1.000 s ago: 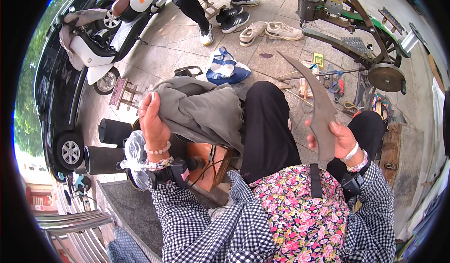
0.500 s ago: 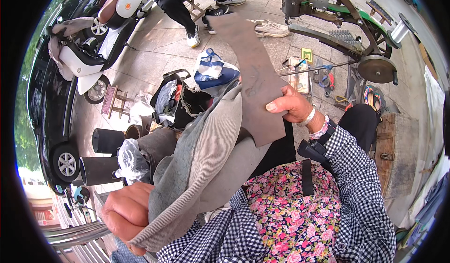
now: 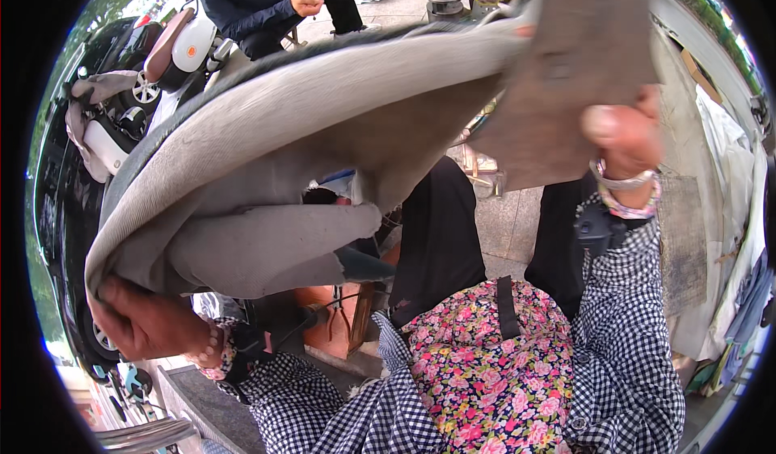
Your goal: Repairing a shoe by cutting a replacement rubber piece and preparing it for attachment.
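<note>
My left hand [image 3: 153, 320] is closed round the near left end of a large, floppy grey sheet [image 3: 331, 90] with ribbed cloth on one face. Raised before me, the sheet bows in a long arc to the upper right. A rolled or folded grey flap [image 3: 271, 244] hangs beneath it. In my right hand [image 3: 626, 139], thumb on the near face, is a brownish-grey flat piece [image 3: 574, 66] with cut edges, blurred by motion. The sheet's far end passes behind this piece, so whether the two are joined is hidden.
A seated person in dark clothes [image 3: 263, 9] holds something small at the far side. A parked scooter [image 3: 174, 46] and a black car [image 3: 61, 195] stand left. An orange-brown box [image 3: 335, 320] lies below the sheet. White sheeting [image 3: 723, 147] drapes along the right.
Both hands have lifted and spread apart. The grey sheet is now stretched out across the view, and the flat piece has swung up and right. My view has shifted too.
</note>
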Motion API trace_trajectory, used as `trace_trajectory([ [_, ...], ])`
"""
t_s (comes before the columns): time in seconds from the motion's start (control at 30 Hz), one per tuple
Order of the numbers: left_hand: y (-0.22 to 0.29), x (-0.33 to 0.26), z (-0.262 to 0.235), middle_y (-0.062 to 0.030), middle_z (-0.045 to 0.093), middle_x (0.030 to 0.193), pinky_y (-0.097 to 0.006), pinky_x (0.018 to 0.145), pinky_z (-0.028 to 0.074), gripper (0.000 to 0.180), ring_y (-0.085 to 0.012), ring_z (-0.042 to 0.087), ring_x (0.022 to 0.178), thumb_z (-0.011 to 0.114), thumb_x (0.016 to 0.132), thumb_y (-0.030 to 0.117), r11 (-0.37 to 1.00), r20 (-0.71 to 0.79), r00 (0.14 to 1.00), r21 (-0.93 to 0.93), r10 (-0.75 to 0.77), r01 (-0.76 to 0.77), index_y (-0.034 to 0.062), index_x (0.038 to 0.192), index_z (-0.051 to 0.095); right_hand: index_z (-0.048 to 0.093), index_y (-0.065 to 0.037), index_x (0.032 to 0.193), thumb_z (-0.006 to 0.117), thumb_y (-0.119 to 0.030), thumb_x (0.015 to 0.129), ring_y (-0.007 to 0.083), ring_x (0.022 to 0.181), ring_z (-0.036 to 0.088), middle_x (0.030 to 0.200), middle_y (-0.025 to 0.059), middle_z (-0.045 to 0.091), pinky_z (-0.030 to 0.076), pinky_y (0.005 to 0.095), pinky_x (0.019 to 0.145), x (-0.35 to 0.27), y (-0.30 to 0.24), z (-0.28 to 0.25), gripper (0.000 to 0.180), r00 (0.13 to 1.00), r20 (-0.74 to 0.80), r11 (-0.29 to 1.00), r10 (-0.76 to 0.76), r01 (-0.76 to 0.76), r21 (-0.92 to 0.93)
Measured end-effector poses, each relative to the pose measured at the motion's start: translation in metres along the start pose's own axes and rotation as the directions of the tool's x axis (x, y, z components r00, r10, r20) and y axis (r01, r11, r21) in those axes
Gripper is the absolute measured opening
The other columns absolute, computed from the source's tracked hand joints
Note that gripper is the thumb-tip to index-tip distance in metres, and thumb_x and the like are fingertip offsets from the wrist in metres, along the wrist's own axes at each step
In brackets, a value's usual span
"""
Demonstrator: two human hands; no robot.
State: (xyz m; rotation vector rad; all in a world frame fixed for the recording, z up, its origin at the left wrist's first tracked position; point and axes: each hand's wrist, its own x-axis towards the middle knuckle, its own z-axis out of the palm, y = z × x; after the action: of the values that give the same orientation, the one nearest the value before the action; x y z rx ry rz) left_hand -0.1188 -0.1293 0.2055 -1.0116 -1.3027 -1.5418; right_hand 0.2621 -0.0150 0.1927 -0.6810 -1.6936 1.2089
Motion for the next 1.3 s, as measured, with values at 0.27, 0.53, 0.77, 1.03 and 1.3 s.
trace_trajectory([
  [0.27,0.11,-0.118,-0.017,-0.0048,0.042,0.068,-0.032,0.047,0.036,0.029,-0.0195,0.045,0.054,0.063,0.069,0.004,0.373,0.616,0.148,-0.632,0.773,0.679,0.0022,0.097,0.06,0.046,0.007,0.107,0.052,-0.036,0.076,0.0285,0.116,0.037,0.116,0.0163,0.042,0.025,0.0384,0.101,-0.21,-0.03,-0.159,0.053,0.817,-0.511,0.956,-0.267,0.29,-0.036],
  [0.53,0.13,-0.198,0.05,-0.0166,0.055,0.098,-0.036,0.075,0.043,0.038,-0.0306,0.055,0.089,0.05,0.088,0.029,0.294,0.245,-0.255,-0.14,0.935,0.945,-0.0005,0.111,0.052,0.036,-0.001,0.123,0.052,-0.006,0.082,0.0273,0.096,0.055,0.11,0.0138,0.053,0.044,0.0374,0.085,-0.408,0.009,-0.067,0.045,0.287,-0.935,0.978,0.209,-0.042,0.206],
  [0.77,0.163,-0.277,0.036,-0.0211,0.042,0.124,-0.04,0.094,0.036,0.049,-0.0359,0.043,0.111,0.055,0.083,0.034,0.314,0.282,-0.222,-0.345,0.934,0.884,0.0038,0.121,0.045,0.043,-0.001,0.117,0.061,-0.006,0.072,0.0201,0.094,0.056,0.109,0.0093,0.054,0.045,0.0333,0.084,-0.361,0.024,-0.054,0.048,0.394,-0.878,0.959,0.272,-0.04,0.28],
  [1.03,0.133,-0.242,0.064,-0.0149,0.035,0.133,-0.035,0.089,0.041,0.091,-0.0259,0.046,0.112,0.072,0.072,0.028,0.063,0.571,-0.305,0.403,0.762,0.913,0.0104,0.139,0.013,0.057,0.007,0.103,0.067,-0.015,0.068,0.0098,0.079,0.055,0.089,0.0039,0.062,0.045,0.0244,0.072,-0.17,0.055,-0.033,0.043,0.78,-0.133,0.79,0.612,-0.595,0.144],
  [1.3,0.111,-0.247,0.064,-0.0135,0.053,0.106,-0.036,0.07,0.051,0.045,-0.0263,0.061,0.084,0.059,0.083,0.015,-0.369,0.877,-0.288,0.433,0.385,0.823,0.0024,0.119,0.035,0.056,0.006,0.101,0.065,-0.023,0.077,0.0056,0.073,0.052,0.084,0.0005,0.061,0.044,0.0221,0.064,-0.101,0.111,-0.012,0.039,0.761,0.192,0.751,0.62,-0.646,0.136],
])
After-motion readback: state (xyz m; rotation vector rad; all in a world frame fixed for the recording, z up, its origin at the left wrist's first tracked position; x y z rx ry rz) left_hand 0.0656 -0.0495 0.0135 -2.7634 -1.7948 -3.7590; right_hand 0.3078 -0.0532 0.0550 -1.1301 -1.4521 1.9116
